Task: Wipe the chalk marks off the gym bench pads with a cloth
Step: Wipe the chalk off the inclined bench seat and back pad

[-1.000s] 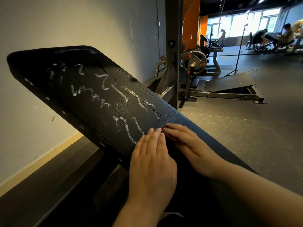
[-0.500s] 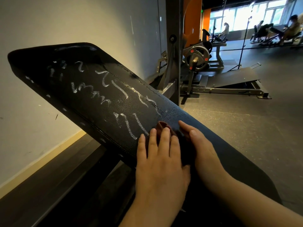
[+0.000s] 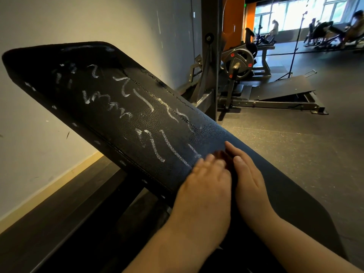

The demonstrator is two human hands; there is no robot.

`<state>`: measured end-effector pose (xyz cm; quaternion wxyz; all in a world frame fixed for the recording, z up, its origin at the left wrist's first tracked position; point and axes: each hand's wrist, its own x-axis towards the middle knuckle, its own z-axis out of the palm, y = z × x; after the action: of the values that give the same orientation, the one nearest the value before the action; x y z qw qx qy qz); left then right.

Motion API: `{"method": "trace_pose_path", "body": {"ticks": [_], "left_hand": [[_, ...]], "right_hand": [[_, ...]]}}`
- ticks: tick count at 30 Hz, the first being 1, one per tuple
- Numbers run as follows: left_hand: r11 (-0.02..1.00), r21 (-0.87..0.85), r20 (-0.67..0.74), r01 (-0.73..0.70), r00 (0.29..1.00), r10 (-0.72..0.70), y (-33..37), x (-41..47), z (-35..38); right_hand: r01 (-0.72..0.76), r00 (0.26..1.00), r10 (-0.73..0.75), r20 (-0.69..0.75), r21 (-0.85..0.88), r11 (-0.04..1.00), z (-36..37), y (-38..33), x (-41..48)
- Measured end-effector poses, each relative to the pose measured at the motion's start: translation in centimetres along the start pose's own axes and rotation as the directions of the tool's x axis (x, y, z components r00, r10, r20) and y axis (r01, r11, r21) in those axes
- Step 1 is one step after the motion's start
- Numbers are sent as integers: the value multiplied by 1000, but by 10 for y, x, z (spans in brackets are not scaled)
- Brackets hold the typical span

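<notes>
Position. The bench pad [image 3: 279,186] is inclined and rises from me toward ten o'clock. Both my hands lie on its lower part, side by side and nearly touching.

Hands. My left hand [image 3: 204,190] is flat with the fingers extended, though the fingertips are blurred, so I cannot give their exact lie. My right hand [image 3: 249,178] is also flat, fingers straight and pointing to eleven o'clock. Neither hand is clenched or curled round anything; both press downward.

Cloth. Only a dark reddish sliver of the cloth [image 3: 221,155] shows, in the gap between my fingertips. The rest is covered by my palms. I judge that flat palms are used to spread pressure over the cloth and keep it from bunching on the grained pad.

Work outstanding. The chalk marks [image 3: 144,100] run in wavy strokes from just beyond my left fingertips up to the pad's top end at ten o'clock, with small dabs along the left seam. Nearly all the marking appears uncleaned, so I judge the task barely begun. The next strokes should go uphill toward ten o'clock.

Surroundings. The wall [image 3: 78,20] stands close at nine o'clock. A steel upright [image 3: 209,56] stands at twelve, just behind the pad's right edge, and could limit my elbow room on that side. A weight plate [image 3: 237,61] on a machine and a sloped platform [image 3: 283,87] are at one o'clock, well apart. A tripod stand [image 3: 295,46] and people [image 3: 356,24] by the windows are at two o'clock, far off. Nothing lies on the pad between the cloth and the marks.
</notes>
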<state>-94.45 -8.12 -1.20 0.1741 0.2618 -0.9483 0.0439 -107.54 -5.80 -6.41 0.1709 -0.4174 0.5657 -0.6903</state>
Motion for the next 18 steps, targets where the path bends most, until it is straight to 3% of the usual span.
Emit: {"method": "trace_pose_path", "body": {"ticks": [3,7,8,11,14,18], "left_hand": [[999,23,-55,-37,998,38,-14,9,-9],[971,26,-141,236,963,-230,-31,32,-26],[972,39,-130,231,966,-224,-25,31,-23],[997,68,22,32,999,-33,3,15,-3],[995,74,5,-65,998,65,-8,20,-12],[968,110,-146,226,967,-209,-44,45,-34]], "right_hand": [[2,1000,-2,-6,12,1000,-1,1,1],[12,1000,-12,-4,-21,1000,0,2,0],[9,1000,-9,-10,-7,1000,0,2,0],[0,1000,1,-26,39,999,-2,3,1],[-1,1000,2,-20,37,999,-2,2,2],[-6,1000,6,-5,-2,1000,-2,4,1]]}}
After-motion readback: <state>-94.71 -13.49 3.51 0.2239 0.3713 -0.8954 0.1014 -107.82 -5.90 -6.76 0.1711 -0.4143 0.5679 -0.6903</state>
